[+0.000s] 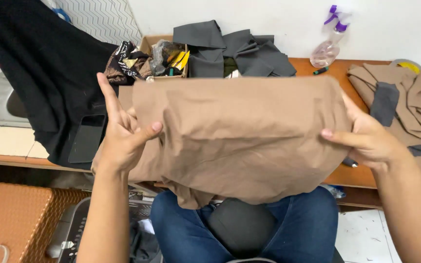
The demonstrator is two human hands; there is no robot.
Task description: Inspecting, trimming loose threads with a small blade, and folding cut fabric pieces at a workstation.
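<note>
A wide piece of tan-brown cloth (239, 136) is stretched out in front of me, above my lap. My left hand (120, 134) grips its left edge, thumb on the front and fingers behind and above. My right hand (366, 136) grips the right edge the same way, thumb across the front. The cloth's lower edge hangs down over my blue jeans (181, 229). It hides most of the wooden table (352, 173) behind it.
Dark grey fabric pieces (239, 51) and a cardboard box of odds and ends (166, 53) lie at the back. A spray bottle (328, 44) stands back right. More tan cloth (405, 97) is heaped right. Black cloth (45, 73) and a phone (87, 139) lie left. A brown woven basket (10, 219) sits lower left.
</note>
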